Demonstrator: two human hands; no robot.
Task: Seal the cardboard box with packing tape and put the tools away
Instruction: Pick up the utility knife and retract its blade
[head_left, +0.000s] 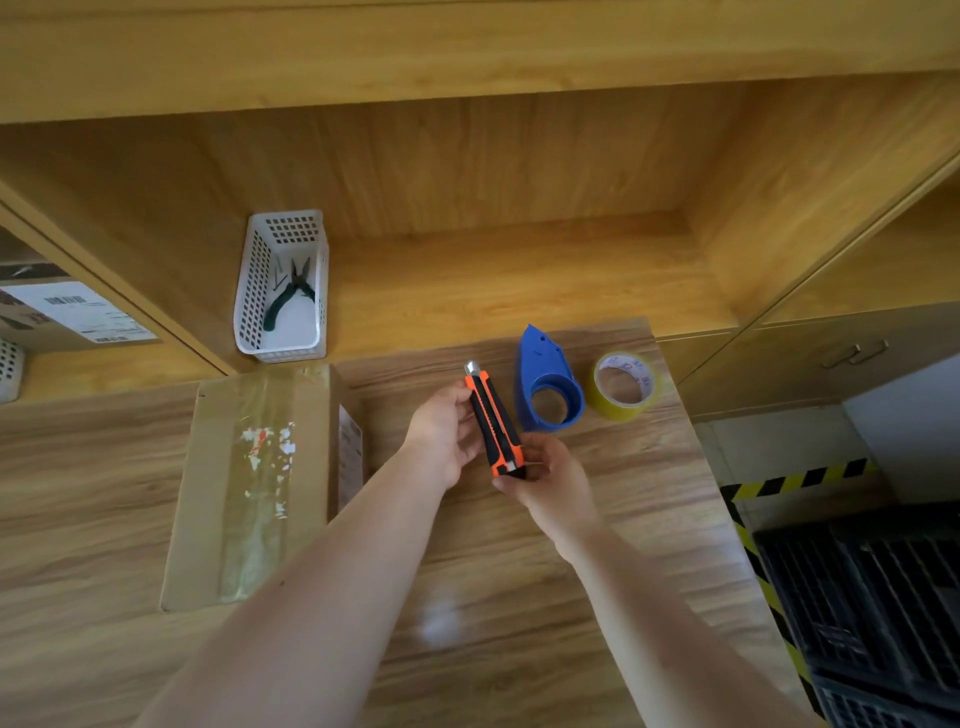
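Both bare forearms reach forward over the wood-grain counter (519, 597) and meet at an orange and black utility knife (493, 421), held just above the surface. The right hand (550, 480) is nearest, fingers curled snugly around the knife's butt end, palm turned up a little. The left hand (444, 431) cups the upper part of the handle from the left side, thumb and fingers closed against it. The knife's long axis runs away from the person, leaning slightly left, with the metal tip pointing toward the shelf.

Left of the hands lies the cardboard box (254, 483), flat on the counter, a strip of clear tape running along its top seam. Just beyond the knife on the right stands a blue tape dispenser (545, 384), and beside it a roll of yellow packing tape (626, 387).

Farther back, in the wooden shelf recess, a white plastic basket (249, 306) holds dark-handled pliers (291, 296).
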